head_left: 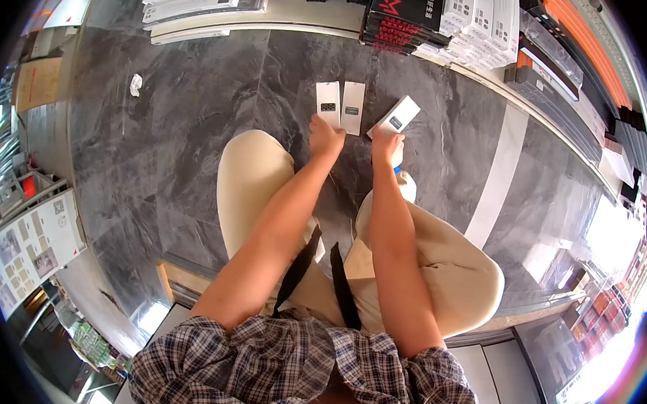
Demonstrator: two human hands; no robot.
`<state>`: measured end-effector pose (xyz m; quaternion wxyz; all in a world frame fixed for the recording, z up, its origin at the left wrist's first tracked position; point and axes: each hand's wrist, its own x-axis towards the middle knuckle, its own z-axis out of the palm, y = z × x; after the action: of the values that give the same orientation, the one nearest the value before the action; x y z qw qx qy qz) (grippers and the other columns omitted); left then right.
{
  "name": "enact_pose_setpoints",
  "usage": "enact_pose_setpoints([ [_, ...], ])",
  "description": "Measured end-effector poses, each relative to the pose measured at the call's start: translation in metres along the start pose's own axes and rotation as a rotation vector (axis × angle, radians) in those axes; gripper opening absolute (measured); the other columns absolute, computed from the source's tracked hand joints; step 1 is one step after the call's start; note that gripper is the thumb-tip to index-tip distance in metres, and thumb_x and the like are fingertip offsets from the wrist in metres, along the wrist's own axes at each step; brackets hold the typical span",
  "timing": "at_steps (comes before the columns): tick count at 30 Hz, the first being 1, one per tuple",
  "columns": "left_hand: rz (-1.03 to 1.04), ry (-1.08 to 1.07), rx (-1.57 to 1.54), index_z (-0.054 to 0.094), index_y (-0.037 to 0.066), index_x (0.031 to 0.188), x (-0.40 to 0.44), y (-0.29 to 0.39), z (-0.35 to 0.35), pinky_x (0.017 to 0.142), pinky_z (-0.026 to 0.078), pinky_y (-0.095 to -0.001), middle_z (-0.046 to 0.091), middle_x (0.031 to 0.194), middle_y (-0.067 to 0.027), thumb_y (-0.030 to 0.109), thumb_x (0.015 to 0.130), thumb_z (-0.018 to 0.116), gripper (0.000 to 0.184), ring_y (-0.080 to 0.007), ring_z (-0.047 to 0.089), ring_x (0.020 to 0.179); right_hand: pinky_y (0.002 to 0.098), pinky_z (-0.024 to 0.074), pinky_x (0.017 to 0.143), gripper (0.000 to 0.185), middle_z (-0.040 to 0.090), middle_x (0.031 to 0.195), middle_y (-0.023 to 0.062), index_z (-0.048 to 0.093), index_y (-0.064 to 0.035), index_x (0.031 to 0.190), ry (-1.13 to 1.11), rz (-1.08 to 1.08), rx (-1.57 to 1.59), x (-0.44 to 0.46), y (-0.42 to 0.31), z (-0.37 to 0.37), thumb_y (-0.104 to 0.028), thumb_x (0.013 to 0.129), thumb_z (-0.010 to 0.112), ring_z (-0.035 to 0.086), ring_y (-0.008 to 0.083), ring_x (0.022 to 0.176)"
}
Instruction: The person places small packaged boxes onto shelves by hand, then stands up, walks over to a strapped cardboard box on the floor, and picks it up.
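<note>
Three slim white boxes with dark labels are in front of my knees on the grey marbled floor. My left hand [326, 135] is closed on the near end of the left white box [327, 96]. Close beside that one lies the middle white box [353, 94], its lower edge near my left fingers. My right hand [388, 147] grips the near end of the right white box [403, 112], which is turned at an angle, its far end pointing to the right. Part of each gripped box is hidden by the fingers.
Stacked white boxes [483, 24] and black boxes [405, 16] stand on the low shelf ahead, with long white boxes [202, 4] at its left. A crumpled white scrap [136, 85] lies on the floor. A cardboard box [38, 85] is at far left.
</note>
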<state>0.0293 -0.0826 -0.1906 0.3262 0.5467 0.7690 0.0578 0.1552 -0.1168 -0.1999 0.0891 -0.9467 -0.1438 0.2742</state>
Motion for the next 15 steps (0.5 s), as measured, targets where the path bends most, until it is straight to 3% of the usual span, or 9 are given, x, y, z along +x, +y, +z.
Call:
enact_pose_setpoints([
  [3, -0.091, -0.009, -0.040, 0.031, -0.001, 0.112, 0.002, -0.003, 0.009, 0.079, 0.049, -0.0471, 0.048, 0.110, -0.0231, 0.029, 0.070, 0.070, 0.065, -0.0425, 0.056, 0.093, 0.0434, 0.0469, 0.083, 0.073, 0.055, 0.107, 0.0234, 0.045, 0.0042, 0.107, -0.136, 0.002, 0.008, -0.001, 0.005, 0.004, -0.053, 0.067, 0.067, 0.057, 0.0374, 0.099],
  [6, -0.169, -0.056, -0.021, 0.032, 0.000, 0.112, 0.005, -0.006, 0.013, 0.081, 0.049, -0.0463, 0.048, 0.111, -0.0229, 0.033, 0.068, 0.072, 0.069, -0.0419, 0.056, 0.095, 0.0462, 0.0473, 0.081, 0.077, 0.044, 0.110, 0.0258, 0.038, 0.0042, 0.112, 0.040, -0.045, 0.153, -0.012, 0.007, 0.016, -0.045, 0.064, 0.073, 0.054, 0.0434, 0.099],
  [9, -0.222, -0.084, -0.058, 0.032, -0.004, 0.115, 0.006, -0.007, 0.014, 0.083, 0.048, -0.0455, 0.050, 0.112, -0.0257, 0.030, 0.067, 0.074, 0.072, -0.0409, 0.054, 0.100, 0.0474, 0.0474, 0.081, 0.078, 0.045, 0.108, 0.0263, 0.038, 0.0035, 0.111, -0.010, -0.002, 0.093, -0.007, 0.012, 0.027, -0.043, 0.062, 0.075, 0.054, 0.0435, 0.098],
  [11, -0.238, -0.069, -0.038, 0.032, -0.003, 0.114, 0.004, -0.001, 0.012, 0.083, 0.048, -0.0456, 0.050, 0.112, -0.0258, 0.030, 0.067, 0.074, 0.071, -0.0408, 0.055, 0.100, 0.0463, 0.0494, 0.078, 0.076, 0.045, 0.109, 0.0240, 0.037, 0.0024, 0.113, 0.022, -0.066, 0.093, -0.006, 0.013, 0.027, -0.040, 0.062, 0.075, 0.056, 0.0411, 0.095],
  [13, -0.258, -0.064, -0.016, 0.033, -0.003, 0.113, 0.001, 0.000, 0.009, 0.084, 0.048, -0.0457, 0.051, 0.112, -0.0258, 0.030, 0.066, 0.074, 0.070, -0.0406, 0.055, 0.100, 0.0424, 0.0535, 0.069, 0.068, 0.046, 0.108, 0.0203, 0.038, 0.0008, 0.115, -0.031, -0.262, -0.116, -0.016, 0.009, 0.007, -0.039, 0.070, 0.069, 0.062, 0.0358, 0.084],
  [14, -0.252, -0.060, -0.030, 0.033, -0.003, 0.112, 0.002, 0.000, 0.008, 0.084, 0.048, -0.0455, 0.052, 0.111, -0.0255, 0.030, 0.066, 0.074, 0.070, -0.0405, 0.055, 0.099, 0.0410, 0.0539, 0.069, 0.065, 0.044, 0.110, 0.0198, 0.039, 0.0002, 0.114, -0.064, -0.259, -0.203, -0.022, 0.001, 0.004, -0.038, 0.071, 0.069, 0.063, 0.0344, 0.084],
  [15, -0.246, -0.053, -0.047, 0.033, -0.003, 0.112, 0.002, 0.001, 0.008, 0.084, 0.048, -0.0454, 0.052, 0.111, -0.0252, 0.030, 0.066, 0.075, 0.070, -0.0404, 0.055, 0.099, 0.0396, 0.0545, 0.068, 0.064, 0.043, 0.112, 0.0200, 0.040, 0.0003, 0.110, 0.022, -0.309, -0.209, -0.029, 0.000, 0.009, -0.039, 0.070, 0.070, 0.063, 0.0329, 0.083],
])
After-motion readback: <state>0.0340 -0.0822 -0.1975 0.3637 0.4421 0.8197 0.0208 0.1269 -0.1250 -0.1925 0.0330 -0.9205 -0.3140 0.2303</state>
